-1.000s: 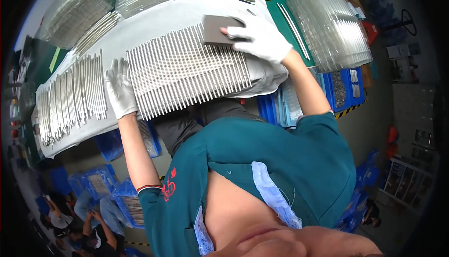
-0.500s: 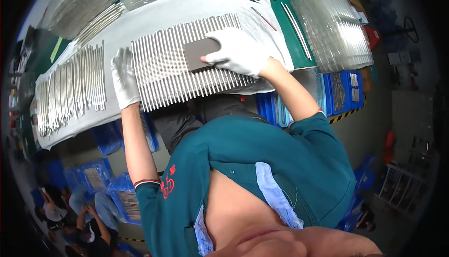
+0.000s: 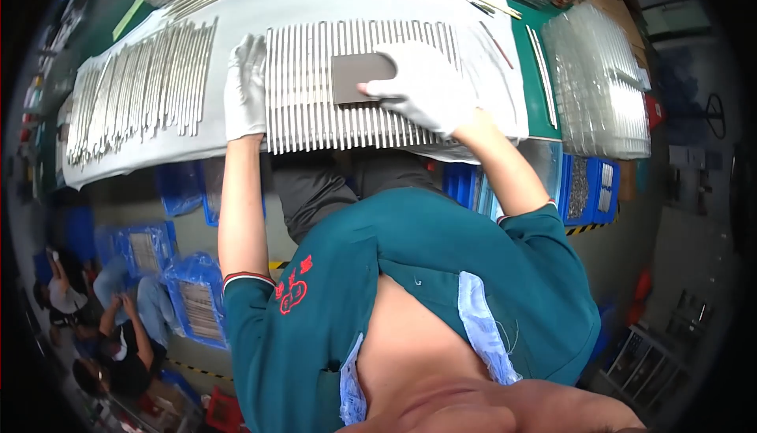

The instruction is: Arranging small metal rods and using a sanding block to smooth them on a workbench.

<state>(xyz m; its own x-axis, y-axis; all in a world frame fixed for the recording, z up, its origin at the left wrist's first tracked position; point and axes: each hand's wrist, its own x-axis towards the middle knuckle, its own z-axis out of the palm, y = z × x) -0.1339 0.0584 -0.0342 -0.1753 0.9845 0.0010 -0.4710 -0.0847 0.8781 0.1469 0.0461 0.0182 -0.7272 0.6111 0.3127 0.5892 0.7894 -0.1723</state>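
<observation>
A row of slim silvery metal rods [image 3: 303, 121] lies side by side on the white cloth in front of me. My right hand [image 3: 426, 86], in a white glove, grips a flat grey-brown rectangular pad [image 3: 352, 82] and keeps it on top of the rods, near their middle. The thumb tip shows bare at the pad's edge. Along the row's left end rests my gloved left hand [image 3: 247, 90], fingers stretched out and holding nothing. Farther left, a looser group of similar rods [image 3: 150, 82] is spread on the cloth.
Plastic-wrapped rod stacks [image 3: 595, 82] stand at the right, with more along the far edge. Pens and thin tools [image 3: 485, 3] lie at the back right. Two rods [image 3: 542, 78] rest on the green mat. Blue bins [image 3: 579, 188] sit below the table; people sit at lower left.
The whole view has turned, so the rods now appear straighter and farther right. The pad under my right hand sits slightly farther left over the row. My left hand stays at the row's end.
</observation>
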